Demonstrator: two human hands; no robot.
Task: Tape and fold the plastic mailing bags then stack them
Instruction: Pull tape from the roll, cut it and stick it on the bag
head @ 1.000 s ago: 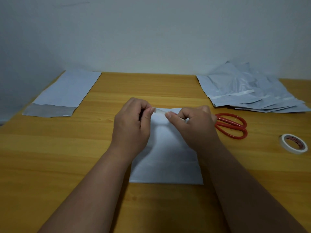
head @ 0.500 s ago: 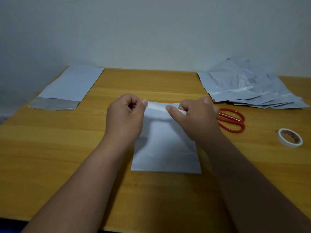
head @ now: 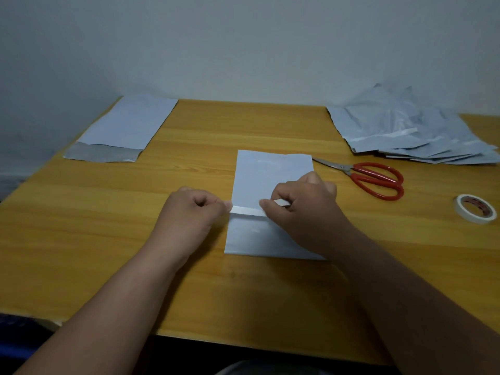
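- Folded pale grey plastic mailing bag (head: 272,174) lies flat at the middle of the yellow wood-grain table (head: 108,226), long side running away from the viewer.
- A strip of white tape (head: 247,210) is stretched across the bag, nearer its front edge than its back.
- Left hand (head: 189,215): fingers curled, thumb and forefinger pinching the tape's left end at the bag's left edge.
- Right hand (head: 303,201): fingers curled, pinching the tape's right part over the bag.
- Far left: one flat white mailing bag with a grey flap (head: 121,128).
- Far right: loose pile of grey mailing bags (head: 405,131).
- Red-handled scissors (head: 376,180) just right of the centre bag; white tape roll (head: 474,208) further right.
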